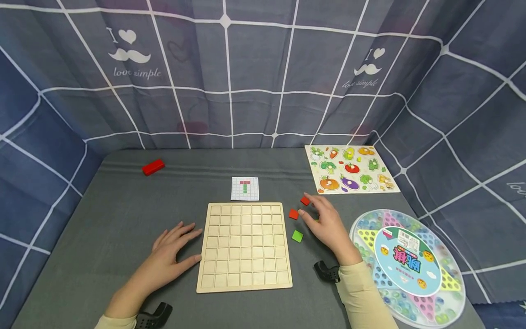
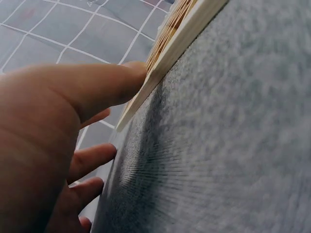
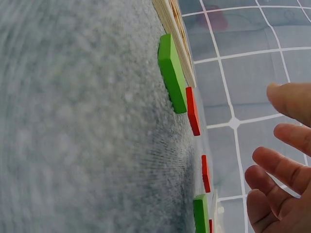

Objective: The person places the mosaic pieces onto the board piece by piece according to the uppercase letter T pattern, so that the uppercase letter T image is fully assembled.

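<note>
A wooden grid board lies flat in the middle of the table. My left hand is at its left side, fingers spread, with the thumb tip right at the board's edge in the left wrist view. To the right of the board, my right hand hovers over small square tiles, holding nothing. Near its fingertips are two red tiles, one farther back and one closer to the board. A green tile lies nearer me. Another green tile shows in the right wrist view, mostly hidden under the hand from above.
Behind the board lies a pattern card with a red-and-green T. A red block sits at the back left. At the back right is a vegetable picture board; a round game box stands right of my right forearm.
</note>
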`<move>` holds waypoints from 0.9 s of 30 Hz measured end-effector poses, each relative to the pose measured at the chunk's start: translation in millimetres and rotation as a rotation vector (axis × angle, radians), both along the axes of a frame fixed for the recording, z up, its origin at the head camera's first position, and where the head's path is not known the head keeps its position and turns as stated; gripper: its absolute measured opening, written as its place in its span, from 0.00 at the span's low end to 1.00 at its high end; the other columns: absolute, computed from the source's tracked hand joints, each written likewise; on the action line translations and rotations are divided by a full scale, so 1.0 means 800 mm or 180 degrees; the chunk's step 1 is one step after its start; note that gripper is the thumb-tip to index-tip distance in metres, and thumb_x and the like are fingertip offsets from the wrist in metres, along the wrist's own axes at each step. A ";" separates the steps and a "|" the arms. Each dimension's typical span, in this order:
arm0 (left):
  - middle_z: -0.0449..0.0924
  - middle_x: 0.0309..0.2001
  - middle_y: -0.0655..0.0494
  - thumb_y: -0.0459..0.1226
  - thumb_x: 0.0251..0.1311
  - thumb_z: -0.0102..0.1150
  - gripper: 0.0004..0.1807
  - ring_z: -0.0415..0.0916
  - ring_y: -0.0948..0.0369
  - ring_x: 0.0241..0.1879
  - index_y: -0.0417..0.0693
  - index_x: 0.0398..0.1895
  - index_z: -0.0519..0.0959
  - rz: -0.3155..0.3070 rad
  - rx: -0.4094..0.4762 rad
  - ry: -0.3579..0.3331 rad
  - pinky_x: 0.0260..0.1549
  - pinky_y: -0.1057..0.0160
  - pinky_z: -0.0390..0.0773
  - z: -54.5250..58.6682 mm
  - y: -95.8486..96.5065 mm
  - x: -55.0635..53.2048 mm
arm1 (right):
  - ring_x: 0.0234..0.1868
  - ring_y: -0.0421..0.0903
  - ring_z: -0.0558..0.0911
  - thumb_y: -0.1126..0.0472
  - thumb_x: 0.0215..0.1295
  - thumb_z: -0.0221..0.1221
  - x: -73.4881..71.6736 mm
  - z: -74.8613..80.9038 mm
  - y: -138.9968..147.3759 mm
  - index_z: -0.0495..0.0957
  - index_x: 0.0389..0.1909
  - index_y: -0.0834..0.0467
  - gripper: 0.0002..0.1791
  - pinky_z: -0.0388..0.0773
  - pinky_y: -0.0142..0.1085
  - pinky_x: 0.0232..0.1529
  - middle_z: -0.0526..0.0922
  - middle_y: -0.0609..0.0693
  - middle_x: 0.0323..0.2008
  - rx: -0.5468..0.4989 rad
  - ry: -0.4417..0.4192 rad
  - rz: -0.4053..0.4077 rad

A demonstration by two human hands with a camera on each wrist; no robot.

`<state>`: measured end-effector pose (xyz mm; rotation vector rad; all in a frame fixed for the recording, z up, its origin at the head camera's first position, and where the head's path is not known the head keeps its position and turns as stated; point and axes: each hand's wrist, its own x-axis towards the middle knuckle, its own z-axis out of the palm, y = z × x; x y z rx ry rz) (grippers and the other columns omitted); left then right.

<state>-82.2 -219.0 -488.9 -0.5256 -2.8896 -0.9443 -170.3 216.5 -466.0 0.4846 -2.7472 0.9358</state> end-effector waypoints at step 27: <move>0.62 0.71 0.49 0.56 0.58 0.67 0.29 0.49 0.43 0.73 0.57 0.61 0.79 -0.0034 -0.0177 0.0026 0.63 0.33 0.43 -0.001 0.001 0.001 | 0.55 0.54 0.78 0.49 0.65 0.65 -0.012 0.002 -0.003 0.78 0.61 0.57 0.27 0.73 0.51 0.56 0.79 0.54 0.53 0.0473 -0.0175 0.0198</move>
